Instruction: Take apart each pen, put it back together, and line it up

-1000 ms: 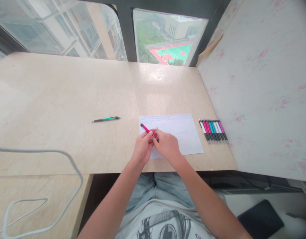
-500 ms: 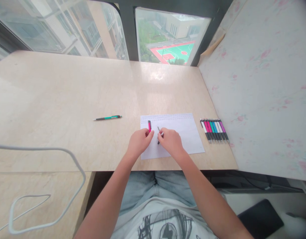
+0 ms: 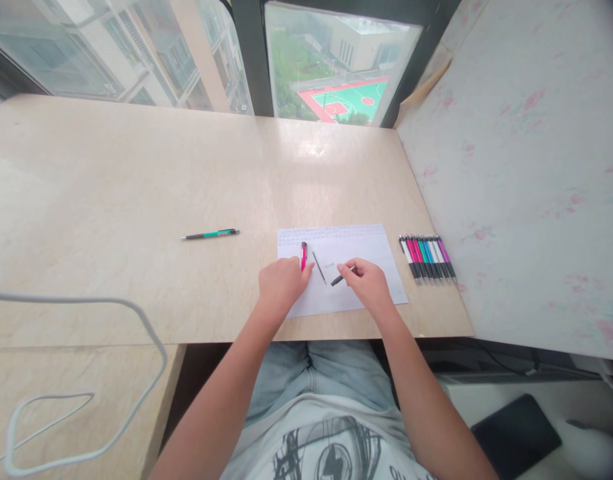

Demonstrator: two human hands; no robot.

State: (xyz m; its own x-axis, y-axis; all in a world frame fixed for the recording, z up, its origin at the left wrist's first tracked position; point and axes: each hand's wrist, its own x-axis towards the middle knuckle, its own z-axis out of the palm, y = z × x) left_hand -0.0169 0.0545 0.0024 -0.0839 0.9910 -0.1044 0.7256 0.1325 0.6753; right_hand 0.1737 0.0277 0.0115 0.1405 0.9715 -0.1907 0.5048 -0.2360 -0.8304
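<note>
My left hand [image 3: 285, 283] is closed around a pink pen barrel [image 3: 304, 253], whose black-clipped end points away from me. In my right hand [image 3: 365, 280] is the black grip section of a pen [image 3: 339, 278], pinched between thumb and fingers and slanting down to the left. Between the hands, a thin dark refill [image 3: 319, 267] lies on the white sheet of paper [image 3: 369, 243]. A small spring [image 3: 329, 266] rests on the paper beside it. Handwritten lines run along the sheet's far edge.
A green and black pen [image 3: 210, 235] lies on the table [image 3: 136, 187] to the left. Several coloured pens [image 3: 426, 259] stand in a row on the right by the papered wall [image 3: 526, 173]. A white cable [image 3: 151, 327] loops at the lower left.
My right hand has moved right with the black grip section, apart from my left hand. The refill and spring now show lying on the paper between them.
</note>
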